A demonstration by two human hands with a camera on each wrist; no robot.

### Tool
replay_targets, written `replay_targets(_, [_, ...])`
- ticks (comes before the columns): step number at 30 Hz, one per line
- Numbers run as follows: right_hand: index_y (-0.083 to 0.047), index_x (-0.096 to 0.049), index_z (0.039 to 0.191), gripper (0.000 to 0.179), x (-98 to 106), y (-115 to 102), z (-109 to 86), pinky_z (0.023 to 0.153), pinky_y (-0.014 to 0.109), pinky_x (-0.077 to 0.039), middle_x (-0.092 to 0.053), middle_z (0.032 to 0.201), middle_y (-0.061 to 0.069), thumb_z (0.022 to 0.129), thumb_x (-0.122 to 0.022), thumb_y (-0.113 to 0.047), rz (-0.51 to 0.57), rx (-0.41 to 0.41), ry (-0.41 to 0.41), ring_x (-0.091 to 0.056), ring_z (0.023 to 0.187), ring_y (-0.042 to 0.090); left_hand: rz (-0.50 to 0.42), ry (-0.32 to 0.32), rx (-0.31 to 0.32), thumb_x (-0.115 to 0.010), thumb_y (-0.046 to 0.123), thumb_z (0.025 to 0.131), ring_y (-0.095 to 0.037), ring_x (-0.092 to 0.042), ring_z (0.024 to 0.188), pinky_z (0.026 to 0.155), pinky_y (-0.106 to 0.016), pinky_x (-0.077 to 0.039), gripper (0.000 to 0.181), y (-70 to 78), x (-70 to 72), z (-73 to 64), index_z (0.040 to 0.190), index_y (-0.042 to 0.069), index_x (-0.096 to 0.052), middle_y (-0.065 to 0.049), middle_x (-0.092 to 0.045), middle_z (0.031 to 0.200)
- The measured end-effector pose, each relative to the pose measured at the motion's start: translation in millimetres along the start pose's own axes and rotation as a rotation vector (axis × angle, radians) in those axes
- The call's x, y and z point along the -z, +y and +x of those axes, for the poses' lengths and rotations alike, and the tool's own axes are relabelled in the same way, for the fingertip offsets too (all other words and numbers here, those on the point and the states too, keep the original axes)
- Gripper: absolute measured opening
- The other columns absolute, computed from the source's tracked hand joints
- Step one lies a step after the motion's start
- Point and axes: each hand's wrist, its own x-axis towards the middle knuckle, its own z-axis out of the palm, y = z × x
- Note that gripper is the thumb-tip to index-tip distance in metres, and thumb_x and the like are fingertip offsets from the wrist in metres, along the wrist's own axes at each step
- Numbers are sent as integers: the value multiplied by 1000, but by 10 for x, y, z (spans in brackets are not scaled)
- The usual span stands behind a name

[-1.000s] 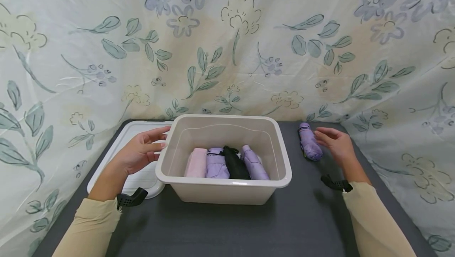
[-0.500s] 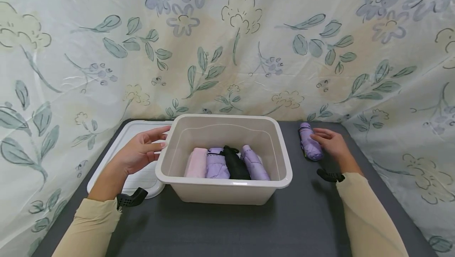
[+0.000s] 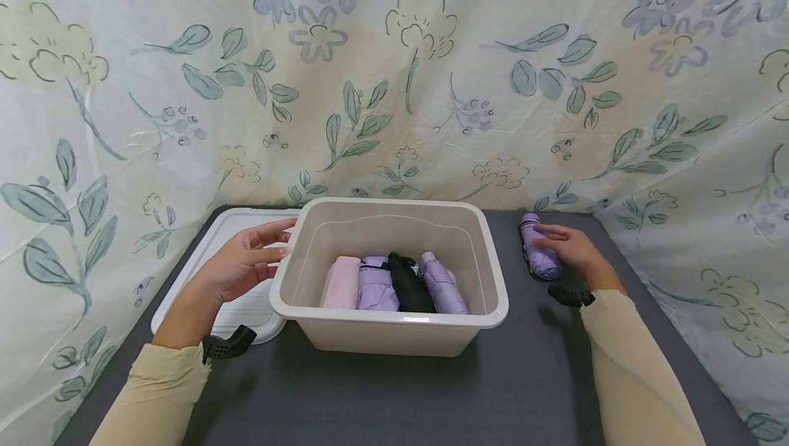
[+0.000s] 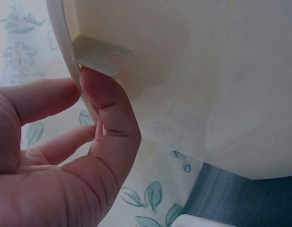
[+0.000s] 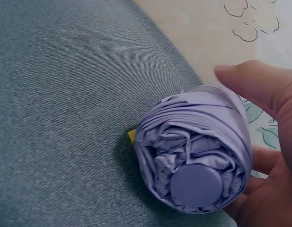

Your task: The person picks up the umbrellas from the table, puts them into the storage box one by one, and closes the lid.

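A beige plastic storage bin (image 3: 394, 333) stands mid-table, its rim held at the left by my left hand (image 3: 246, 261). In the left wrist view, that hand's fingers (image 4: 112, 106) curl beneath the bin's rim. Inside lie a pink folded umbrella (image 3: 341, 283), a lilac folded umbrella (image 3: 377, 288), a black folded umbrella (image 3: 409, 285) and another lilac umbrella (image 3: 442, 285). To the bin's right, a purple folded umbrella (image 3: 542, 257) lies on the table. My right hand (image 3: 573, 251) reaches over its right side, fingers fairly straight; the right wrist view shows the umbrella's round end (image 5: 195, 188) between thumb and fingers.
A white lid (image 3: 246, 319) lies flat on the left of the dark grey table (image 3: 394, 398), partly behind my left hand and the bin. A floral curtain (image 3: 370, 90) closes off the back and both sides.
My right hand has moved left, from beside the purple umbrella to over its right side. The umbrella stays in place, and my left hand keeps its hold on the bin rim.
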Motion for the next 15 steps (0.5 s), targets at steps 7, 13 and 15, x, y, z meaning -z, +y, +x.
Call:
replay_targets(7, [-12, -44, 156, 72, 52, -11, 35, 119, 64, -32, -28, 163, 31, 95, -72, -38, -33, -7, -71, -31, 149, 50, -16, -4, 0, -60, 5, 102, -12, -72, 97, 84, -31, -63, 62, 14, 8, 14, 159, 4, -34, -3, -62, 118])
replay_targets(13, [-14, -41, 157, 75, 38, 3, 21, 117, 60, -37, -26, 163, 31, 95, -72, -42, -22, -21, -82, -34, 147, 48, -34, -22, -22, -60, 4, 101, -14, -72, 98, 84, -31, -63, 58, 13, 3, 15, 156, 8, -41, -4, -62, 117])
replay_targets(15, [-15, -40, 158, 76, 28, 10, 19, 117, 60, -36, -25, 164, 30, 95, -72, -43, -20, -35, -79, -32, 148, 49, -34, -23, -23, -59, 3, 102, -13, -72, 98, 84, -31, -63, 59, 6, 8, 18, 157, 6, -39, -4, -62, 117])
